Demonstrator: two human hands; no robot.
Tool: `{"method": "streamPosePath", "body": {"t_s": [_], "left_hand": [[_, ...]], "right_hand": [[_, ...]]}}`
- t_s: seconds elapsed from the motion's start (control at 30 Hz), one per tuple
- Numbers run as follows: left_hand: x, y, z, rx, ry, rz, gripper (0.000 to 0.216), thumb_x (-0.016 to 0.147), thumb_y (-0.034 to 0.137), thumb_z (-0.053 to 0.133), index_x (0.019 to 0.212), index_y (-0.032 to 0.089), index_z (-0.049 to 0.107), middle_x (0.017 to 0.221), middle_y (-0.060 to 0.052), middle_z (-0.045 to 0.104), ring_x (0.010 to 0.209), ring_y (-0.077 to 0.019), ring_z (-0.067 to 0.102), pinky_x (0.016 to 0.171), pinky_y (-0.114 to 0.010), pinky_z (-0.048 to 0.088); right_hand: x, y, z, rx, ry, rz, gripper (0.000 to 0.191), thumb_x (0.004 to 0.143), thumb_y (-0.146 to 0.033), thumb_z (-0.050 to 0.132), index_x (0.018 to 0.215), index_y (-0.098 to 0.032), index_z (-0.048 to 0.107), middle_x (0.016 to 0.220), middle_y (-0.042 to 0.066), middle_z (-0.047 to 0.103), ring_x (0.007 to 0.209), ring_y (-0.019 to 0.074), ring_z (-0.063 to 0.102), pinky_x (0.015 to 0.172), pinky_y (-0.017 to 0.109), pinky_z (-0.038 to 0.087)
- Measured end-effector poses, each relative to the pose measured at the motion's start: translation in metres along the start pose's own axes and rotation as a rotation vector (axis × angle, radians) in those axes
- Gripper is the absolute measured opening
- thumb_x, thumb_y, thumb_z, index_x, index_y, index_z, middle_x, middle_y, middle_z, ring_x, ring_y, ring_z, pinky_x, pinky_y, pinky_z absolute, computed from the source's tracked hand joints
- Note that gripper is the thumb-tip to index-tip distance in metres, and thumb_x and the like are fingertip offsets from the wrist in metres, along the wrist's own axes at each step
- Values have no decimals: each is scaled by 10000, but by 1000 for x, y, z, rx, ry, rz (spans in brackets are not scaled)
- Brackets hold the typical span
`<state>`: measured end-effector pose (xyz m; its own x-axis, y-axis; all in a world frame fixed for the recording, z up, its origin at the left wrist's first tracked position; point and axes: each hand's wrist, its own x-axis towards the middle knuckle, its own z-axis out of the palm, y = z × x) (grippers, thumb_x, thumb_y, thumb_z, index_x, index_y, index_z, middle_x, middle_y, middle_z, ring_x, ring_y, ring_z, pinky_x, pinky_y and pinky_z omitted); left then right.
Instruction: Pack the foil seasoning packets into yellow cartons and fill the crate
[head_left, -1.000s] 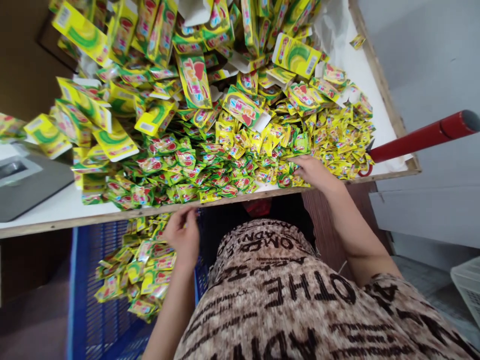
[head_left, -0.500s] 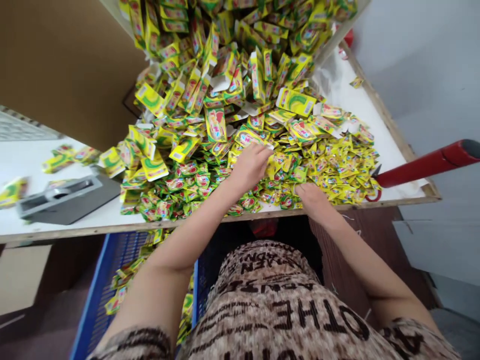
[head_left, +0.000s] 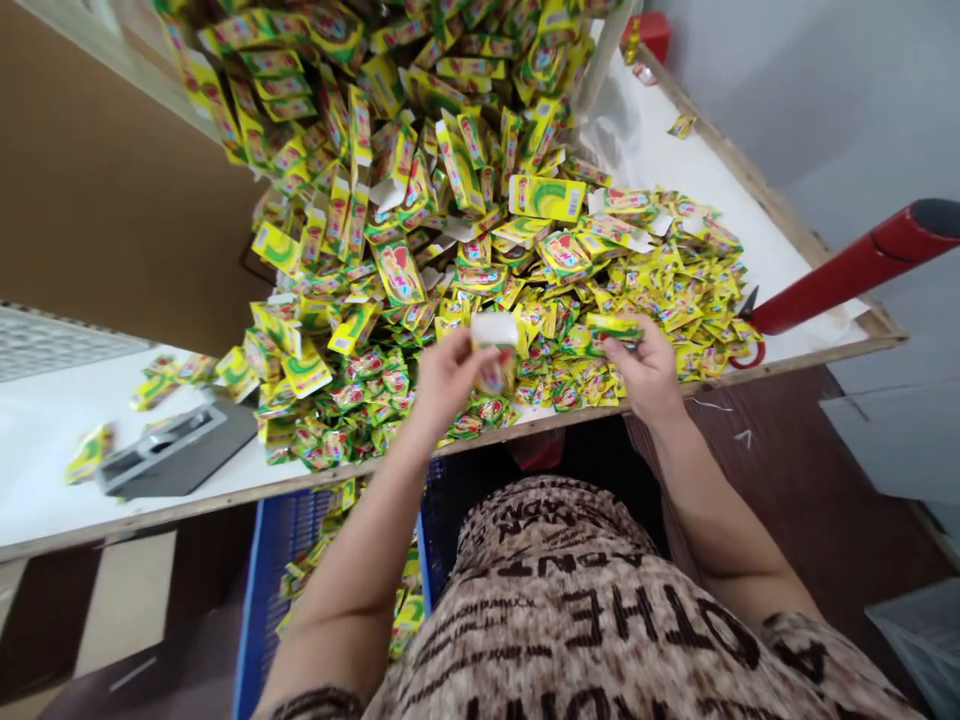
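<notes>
My left hand (head_left: 448,375) is closed on a small box (head_left: 496,365), its pale flap upright and its front smeared by motion. In my right hand (head_left: 651,372) there are green and yellow sachets (head_left: 613,332), pinched between thumb and fingers. Both hands are above the front edge of a big heap. Small yellow-and-green boxes (head_left: 547,197) make up the back of the heap, some with open white flaps. Along the front lie loose yellow sachets (head_left: 667,300) on the right and green ones (head_left: 330,430) on the left.
A grey tape dispenser (head_left: 180,450) stands at the left, with a few boxes beside it. Scissors with a red handle (head_left: 748,354) and a red tube (head_left: 840,275) are at the right. Under the table edge sits a blue basket (head_left: 259,590) with packets inside.
My left hand has lifted a box off the heap and moved left and nearer to me. My right hand has risen from the sachets with some in its fingers. The view has shifted.
</notes>
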<state>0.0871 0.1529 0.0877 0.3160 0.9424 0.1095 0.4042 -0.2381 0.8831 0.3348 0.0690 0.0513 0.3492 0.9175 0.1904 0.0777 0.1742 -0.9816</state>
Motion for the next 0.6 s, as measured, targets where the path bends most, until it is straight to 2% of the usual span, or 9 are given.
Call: {"method": "streamPosePath", "body": {"t_s": [0.03, 0.1, 0.2, 0.33, 0.47, 0.57, 0.6], "left_hand": [[-22, -2, 10, -149, -76, -100, 299, 770, 395, 700, 920, 139, 660, 817, -46, 682, 783, -188, 634, 730, -301, 491], [-61, -9, 28, -390, -184, -263, 345, 739, 418, 734, 930, 141, 658, 826, -44, 697, 769, -184, 647, 733, -296, 507], [-95, -24, 47, -560, -150, -388, 336, 742, 410, 745, 925, 142, 657, 841, -41, 704, 754, -163, 642, 730, -270, 501], [-110, -40, 59, -597, -19, -446, 272, 764, 395, 725, 848, 145, 661, 743, -11, 670, 681, -136, 594, 677, -241, 473], [-131, -39, 68, -513, 99, -392, 263, 753, 397, 731, 810, 144, 690, 791, -27, 682, 769, -158, 589, 771, -269, 484], [-141, -50, 72, -512, -1, -418, 409, 661, 453, 804, 912, 141, 722, 835, -28, 689, 786, -165, 590, 775, -266, 492], [-143, -57, 71, -518, -51, -469, 455, 651, 488, 803, 944, 147, 729, 817, -19, 683, 774, -163, 591, 764, -264, 494]], "right_hand": [[1, -7, 12, 57, -62, 4, 298, 858, -417, 640, 1090, -241, 576, 937, 15, 677, 785, 180, 642, 693, 309, 522], [0, -15, 34, 13, -245, 11, 283, 822, -381, 680, 1043, -217, 613, 924, 18, 686, 819, 183, 646, 735, 305, 514], [-5, -12, 55, -268, -508, 40, 219, 765, -294, 718, 946, -180, 672, 891, 23, 694, 836, 190, 632, 788, 309, 486], [-12, -1, 64, -583, -708, 15, 124, 744, -231, 691, 844, -158, 696, 877, 62, 693, 844, 213, 621, 799, 329, 471], [-26, -4, 63, -623, -894, 9, 169, 723, -278, 670, 855, -189, 726, 947, 94, 733, 914, 275, 658, 831, 377, 497], [-31, 17, 59, -592, -1039, 67, 243, 742, -410, 670, 930, -275, 743, 1025, 57, 753, 965, 286, 685, 832, 365, 528], [-30, 29, 59, -616, -1020, 66, 270, 724, -434, 678, 950, -300, 741, 1014, 52, 758, 945, 292, 693, 784, 360, 541]]}}
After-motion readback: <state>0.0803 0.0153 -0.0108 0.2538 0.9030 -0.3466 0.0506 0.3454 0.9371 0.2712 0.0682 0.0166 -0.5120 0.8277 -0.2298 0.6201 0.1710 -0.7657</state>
